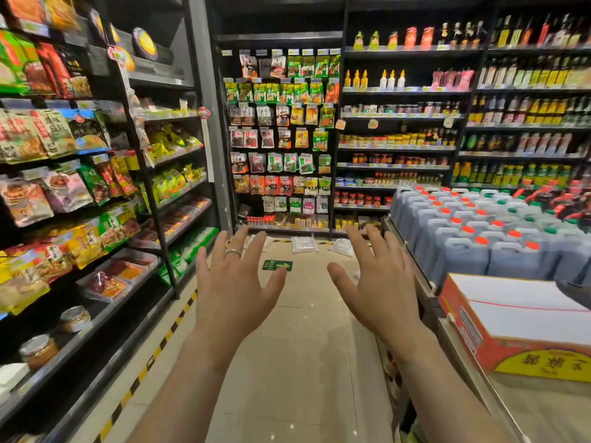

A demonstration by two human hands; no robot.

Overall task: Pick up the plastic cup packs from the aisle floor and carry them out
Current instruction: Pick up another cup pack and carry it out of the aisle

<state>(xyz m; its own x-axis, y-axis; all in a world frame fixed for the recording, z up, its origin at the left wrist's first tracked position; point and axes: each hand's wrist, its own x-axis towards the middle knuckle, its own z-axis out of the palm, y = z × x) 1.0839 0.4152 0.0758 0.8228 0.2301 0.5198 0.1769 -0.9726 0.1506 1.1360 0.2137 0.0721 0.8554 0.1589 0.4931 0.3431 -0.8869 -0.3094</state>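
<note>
Clear plastic cup packs lie on the beige aisle floor at the far end, below the hanging snack rack: one in the middle point(304, 244), one to its right point(342, 247), and one partly hidden behind my left fingers point(268, 243). My left hand point(235, 282) is stretched forward, palm down, fingers spread, a ring on one finger. My right hand point(377, 282) is held out the same way, fingers spread. Both hands are empty and well short of the packs.
Snack shelves point(96, 193) line the left side behind a yellow-black floor stripe point(153, 356). On the right stand stacked blue jugs point(479, 231) and a red carton point(511, 327) on a low display. A green arrow sticker point(277, 265) marks the floor. Sauce shelves point(415, 139) fill the back.
</note>
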